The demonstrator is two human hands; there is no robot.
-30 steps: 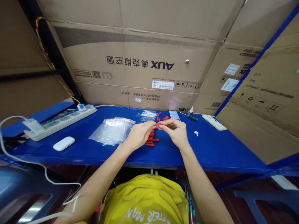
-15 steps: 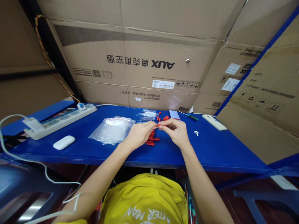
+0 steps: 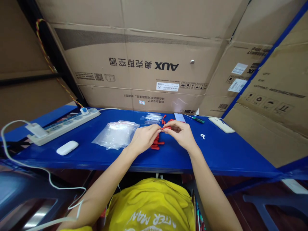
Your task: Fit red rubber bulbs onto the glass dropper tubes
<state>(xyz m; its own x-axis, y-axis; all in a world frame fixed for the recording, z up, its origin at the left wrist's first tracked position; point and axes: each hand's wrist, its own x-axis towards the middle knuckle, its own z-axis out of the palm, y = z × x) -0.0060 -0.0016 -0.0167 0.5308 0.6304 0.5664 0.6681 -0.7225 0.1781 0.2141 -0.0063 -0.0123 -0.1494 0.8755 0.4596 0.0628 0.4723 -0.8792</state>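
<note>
My left hand point(image 3: 143, 138) and my right hand point(image 3: 181, 134) meet fingertip to fingertip above the blue table point(image 3: 216, 154). Between the fingertips they pinch a small red piece point(image 3: 166, 128). Under and just behind the hands lies a loose pile of similar red pieces point(image 3: 156, 144). A few more red pieces point(image 3: 164, 119) sit farther back beside a bundle of thin clear tubes point(image 3: 151, 118). A heap of clear plastic bags point(image 3: 116, 133) rests just left of my left hand.
At the left are a white power strip point(image 3: 62, 125) with a plugged charger and cable, and a white earbud case point(image 3: 67, 148). To the right lie a green screwdriver point(image 3: 198, 120), a white phone point(image 3: 221, 125) and a single earbud point(image 3: 202, 136). Cardboard boxes point(image 3: 144, 64) wall the back and right.
The hands stay together at the same spot; the fingers have shifted slightly on the red piece. The view has tipped a little.
</note>
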